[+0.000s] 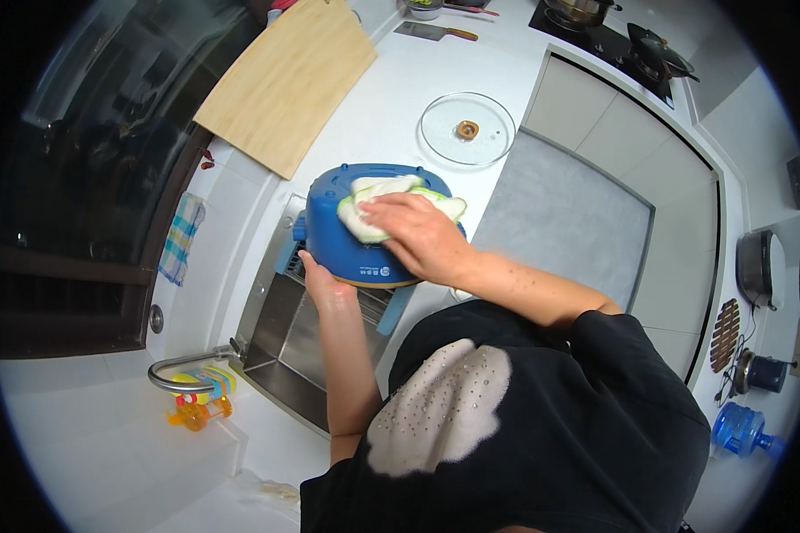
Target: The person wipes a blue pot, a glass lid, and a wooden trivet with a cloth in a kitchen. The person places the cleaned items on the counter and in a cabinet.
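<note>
A blue electric cooker point(333, 226) is held above the sink, turned so that its underside with small feet faces up. Its side bears upside-down writing. My left hand point(327, 283) grips the cooker's lower rim from below; most of those fingers are hidden beneath it. In my right hand point(420, 233) is a white cloth point(367, 223) with a green edge, pressed against the cooker's underside and side. Below lies the stainless steel sink point(293, 333), partly covered by a rack with blue ends point(392, 312).
On the counter are a glass lid point(487, 136), a cleaver point(423, 30) and a wooden board point(293, 80) by the window. A curved faucet point(173, 385) and bottles point(200, 413) stand beside the sink. Pans sit on the stove point(603, 50) further off.
</note>
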Demonstrator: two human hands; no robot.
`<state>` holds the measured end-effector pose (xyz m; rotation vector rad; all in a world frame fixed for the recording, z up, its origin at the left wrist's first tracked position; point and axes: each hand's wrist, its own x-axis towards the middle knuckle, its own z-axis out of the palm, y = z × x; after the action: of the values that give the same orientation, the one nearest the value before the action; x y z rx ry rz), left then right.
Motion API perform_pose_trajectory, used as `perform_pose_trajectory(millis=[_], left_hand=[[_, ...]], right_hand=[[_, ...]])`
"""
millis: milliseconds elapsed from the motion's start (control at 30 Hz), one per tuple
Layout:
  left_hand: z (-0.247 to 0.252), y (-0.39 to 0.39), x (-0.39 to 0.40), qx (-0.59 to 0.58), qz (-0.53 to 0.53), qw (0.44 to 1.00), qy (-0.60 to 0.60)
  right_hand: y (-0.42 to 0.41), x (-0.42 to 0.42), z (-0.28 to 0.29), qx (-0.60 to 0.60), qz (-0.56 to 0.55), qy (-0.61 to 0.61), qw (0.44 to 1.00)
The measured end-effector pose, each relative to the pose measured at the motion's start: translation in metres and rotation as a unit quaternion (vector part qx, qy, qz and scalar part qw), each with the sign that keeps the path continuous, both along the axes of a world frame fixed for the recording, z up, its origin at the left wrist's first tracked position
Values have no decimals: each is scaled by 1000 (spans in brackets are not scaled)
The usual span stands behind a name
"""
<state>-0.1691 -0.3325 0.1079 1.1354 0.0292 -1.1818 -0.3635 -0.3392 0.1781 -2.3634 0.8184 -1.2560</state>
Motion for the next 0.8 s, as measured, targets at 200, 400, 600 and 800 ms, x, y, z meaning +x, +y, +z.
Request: perform_pose_trajectory(millis=[200,400,600,800], left_hand=[[-8,6,10,-15,14,998,55],[-11,13,15,-21,38,998,36],[-1,7,-2,-19,11,1000,20],[2,9,11,-15,68,997,23]], right_hand=[[2,-13,-8,-67,-15,48,996],[-6,-29,-15,160,-29,0,987],[-9,9,9,52,-40,12,998],[5,-25,-27,124,-54,138,981]])
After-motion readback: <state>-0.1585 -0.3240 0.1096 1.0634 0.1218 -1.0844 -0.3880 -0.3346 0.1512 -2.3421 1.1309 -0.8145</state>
